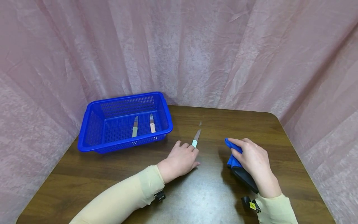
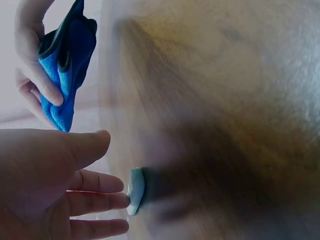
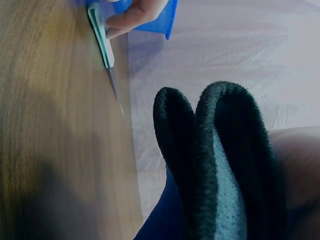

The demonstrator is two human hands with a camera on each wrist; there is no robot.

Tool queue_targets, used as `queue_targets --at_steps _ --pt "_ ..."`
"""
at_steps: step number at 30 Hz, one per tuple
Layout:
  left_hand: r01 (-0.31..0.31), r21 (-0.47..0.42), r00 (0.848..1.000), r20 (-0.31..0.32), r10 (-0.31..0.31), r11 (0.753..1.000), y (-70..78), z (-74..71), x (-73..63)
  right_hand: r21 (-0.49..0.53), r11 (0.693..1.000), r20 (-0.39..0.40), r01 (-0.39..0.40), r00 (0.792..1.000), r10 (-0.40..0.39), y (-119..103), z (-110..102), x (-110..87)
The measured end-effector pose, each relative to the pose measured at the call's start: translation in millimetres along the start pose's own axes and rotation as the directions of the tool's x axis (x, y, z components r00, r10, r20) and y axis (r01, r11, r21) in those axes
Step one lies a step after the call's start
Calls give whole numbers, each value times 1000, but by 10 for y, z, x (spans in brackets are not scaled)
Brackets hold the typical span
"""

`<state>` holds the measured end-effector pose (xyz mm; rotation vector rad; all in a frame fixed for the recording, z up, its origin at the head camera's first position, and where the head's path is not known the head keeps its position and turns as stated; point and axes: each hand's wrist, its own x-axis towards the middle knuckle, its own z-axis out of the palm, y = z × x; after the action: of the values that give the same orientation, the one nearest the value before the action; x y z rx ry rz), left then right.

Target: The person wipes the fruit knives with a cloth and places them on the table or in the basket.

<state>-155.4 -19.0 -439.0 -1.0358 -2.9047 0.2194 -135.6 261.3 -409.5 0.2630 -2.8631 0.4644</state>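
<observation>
My left hand (image 1: 181,158) reaches over the table with its fingers stretched out. Its fingertips are right at the pale mint handle of a small knife (image 1: 195,143); the thumb stands apart from it. In the left wrist view only the knife's handle (image 2: 135,191) shows beside the fingertips. The right wrist view has the knife (image 3: 103,42) lying on the wood, blade away from the left hand. My right hand (image 1: 254,158) grips a folded blue cloth (image 1: 234,161) with a dark border, held between thumb and fingers. Its dark folded edge (image 3: 230,95) fills much of the right wrist view.
A blue plastic basket (image 1: 84,137) stands at the back left of the wooden table (image 1: 237,121). Inside it lie a green-handled knife (image 1: 135,129) and a pink-handled utensil (image 1: 152,126). Pink curtains (image 1: 195,56) hang behind and beside the table.
</observation>
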Motion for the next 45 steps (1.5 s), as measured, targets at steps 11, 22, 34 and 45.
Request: queue_targets --at_steps 11,22,34,45 --pt "143 -31 983 -116 -145 989 -91 65 165 -7 1000 7 -13 1000 13 -6 -7 8" --pt "232 -83 973 8 -232 969 -90 154 433 -5 1000 17 -16 1000 16 3 0 4" --pt "255 -54 967 11 -255 965 -106 153 506 1 1000 -27 8 1000 -8 2 24 -5" --pt "231 -66 968 -81 -236 971 -85 174 477 4 1000 -5 -7 1000 7 -28 49 9"
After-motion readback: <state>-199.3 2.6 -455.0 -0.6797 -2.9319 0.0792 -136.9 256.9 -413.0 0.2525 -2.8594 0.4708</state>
